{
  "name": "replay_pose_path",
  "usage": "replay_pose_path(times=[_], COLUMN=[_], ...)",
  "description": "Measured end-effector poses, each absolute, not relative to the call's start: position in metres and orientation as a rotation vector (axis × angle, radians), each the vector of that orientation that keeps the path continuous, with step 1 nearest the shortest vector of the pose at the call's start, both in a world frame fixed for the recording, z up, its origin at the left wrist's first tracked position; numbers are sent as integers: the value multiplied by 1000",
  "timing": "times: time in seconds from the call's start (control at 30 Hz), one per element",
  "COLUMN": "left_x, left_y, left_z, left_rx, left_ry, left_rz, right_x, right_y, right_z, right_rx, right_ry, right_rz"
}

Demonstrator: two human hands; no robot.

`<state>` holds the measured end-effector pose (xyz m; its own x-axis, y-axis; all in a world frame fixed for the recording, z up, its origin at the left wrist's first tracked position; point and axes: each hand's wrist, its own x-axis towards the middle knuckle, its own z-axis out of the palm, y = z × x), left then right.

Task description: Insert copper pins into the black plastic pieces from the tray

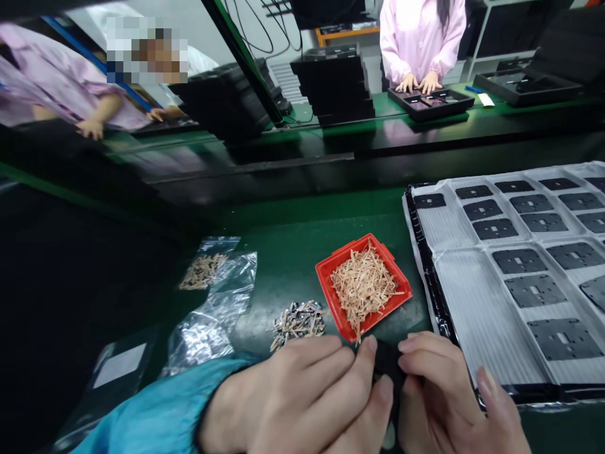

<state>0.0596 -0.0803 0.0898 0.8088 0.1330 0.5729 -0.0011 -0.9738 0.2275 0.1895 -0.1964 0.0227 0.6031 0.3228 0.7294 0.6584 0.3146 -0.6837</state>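
Observation:
My left hand (302, 391) and my right hand (444, 384) are close together at the bottom middle, with a small dark flat part (388, 360) between them. My left thumb and forefinger are pinched together at its left side. The fingers of my right hand curl against its right edge. Most of the part is covered by my fingers, so its full shape is hidden. Just beyond it stands a red bin (326, 271) heaped with thin tan strips (363, 284). A pile of small dark and tan pieces (299, 320) lies beyond my left hand.
Clear plastic bags (208, 321) lie at left, near more tan pieces (203, 271). A white-lined tray (482, 309) holding several black plates (534, 290) fills the right. Across the green bench, a person in pink (420, 38) handles a black case (430, 110); stacked cases (333, 82) stand nearby.

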Motion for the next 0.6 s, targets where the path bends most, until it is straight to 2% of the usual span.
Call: replay_pose_path(times=[0.17, 0.47, 0.6], left_x=[75, 67, 59], left_y=[-51, -57, -83], left_z=[97, 99, 102], left_rx=[2781, 2766, 2721], left_ry=[-344, -263, 168], left_rz=[826, 689, 878], right_x=[193, 198, 206], right_y=[-213, -225, -230], right_z=[21, 17, 29], right_rx=[-1556, -1528, -1458], right_ry=[-1142, -1225, -1238], right_rz=[-207, -17, 81])
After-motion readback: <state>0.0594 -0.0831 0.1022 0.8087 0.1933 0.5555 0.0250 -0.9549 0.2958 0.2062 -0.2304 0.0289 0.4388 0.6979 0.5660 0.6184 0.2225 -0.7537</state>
